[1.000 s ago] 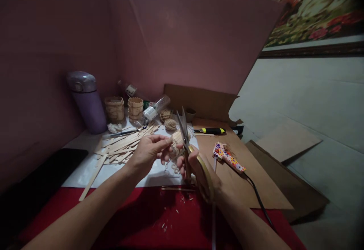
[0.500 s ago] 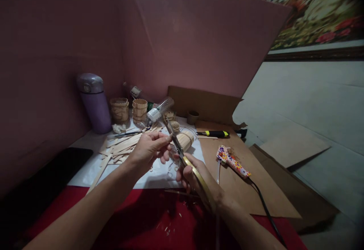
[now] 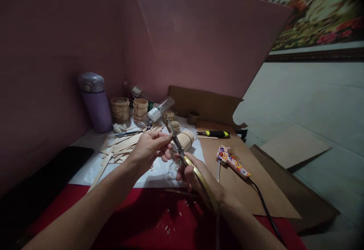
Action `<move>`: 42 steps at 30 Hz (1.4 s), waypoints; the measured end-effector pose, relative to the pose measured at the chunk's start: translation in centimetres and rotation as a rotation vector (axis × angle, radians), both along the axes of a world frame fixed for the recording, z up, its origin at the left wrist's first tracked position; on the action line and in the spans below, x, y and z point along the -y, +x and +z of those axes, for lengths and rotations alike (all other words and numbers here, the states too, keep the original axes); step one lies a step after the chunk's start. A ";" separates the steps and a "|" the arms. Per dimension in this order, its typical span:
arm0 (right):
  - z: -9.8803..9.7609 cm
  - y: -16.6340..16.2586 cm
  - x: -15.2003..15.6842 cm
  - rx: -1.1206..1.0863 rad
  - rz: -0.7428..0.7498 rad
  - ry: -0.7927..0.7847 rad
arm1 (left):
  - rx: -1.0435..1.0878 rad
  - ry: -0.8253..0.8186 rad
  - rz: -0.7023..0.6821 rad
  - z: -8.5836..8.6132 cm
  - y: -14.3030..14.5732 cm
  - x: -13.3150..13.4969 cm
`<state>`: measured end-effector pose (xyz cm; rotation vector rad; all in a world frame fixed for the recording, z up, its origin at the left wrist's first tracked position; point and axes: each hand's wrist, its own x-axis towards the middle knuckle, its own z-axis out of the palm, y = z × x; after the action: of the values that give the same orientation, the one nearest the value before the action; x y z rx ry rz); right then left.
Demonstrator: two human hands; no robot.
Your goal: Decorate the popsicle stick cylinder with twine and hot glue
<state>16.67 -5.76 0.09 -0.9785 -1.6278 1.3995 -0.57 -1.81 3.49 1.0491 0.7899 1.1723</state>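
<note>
My right hand (image 3: 196, 180) grips gold-handled scissors (image 3: 182, 153), blades closed and pointing up and left toward my left fingertips. My left hand (image 3: 149, 149) is closed in a pinch on something small and pale that I cannot make out, held right at the blades. Just behind the scissors lies a small cylinder of wooden sticks (image 3: 186, 139) on the white sheet (image 3: 85, 168). A loose pile of flat wooden sticks (image 3: 123, 145) lies left of my left hand.
A purple flask (image 3: 95, 102), two small stick cups (image 3: 131, 109), a clear bottle (image 3: 159, 109) and a twine ball (image 3: 174, 125) stand at the back. A patterned glue gun (image 3: 231, 161) with black cord and a yellow-black knife (image 3: 213, 133) lie on brown cardboard (image 3: 256, 193), right.
The scissors tipped from upright to slanting left and closed at my left fingertips. Between half a second ago and now, almost nothing has moved.
</note>
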 end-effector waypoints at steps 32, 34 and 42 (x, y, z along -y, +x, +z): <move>-1.1 -0.9 0.0 -0.108 -0.038 -0.082 | -0.106 0.077 -0.054 -0.4 -0.8 -0.4; -1.1 -0.9 0.0 -0.106 -0.046 -0.083 | -0.109 0.074 -0.051 -0.4 -0.8 -0.4; -2.2 -0.9 -0.7 -0.075 -0.056 0.030 | -0.115 0.081 -0.036 -0.5 -0.6 -0.5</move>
<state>15.76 -5.07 -2.16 -0.9361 -1.5504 1.3549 -1.21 -1.31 2.95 1.2020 0.8155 1.1285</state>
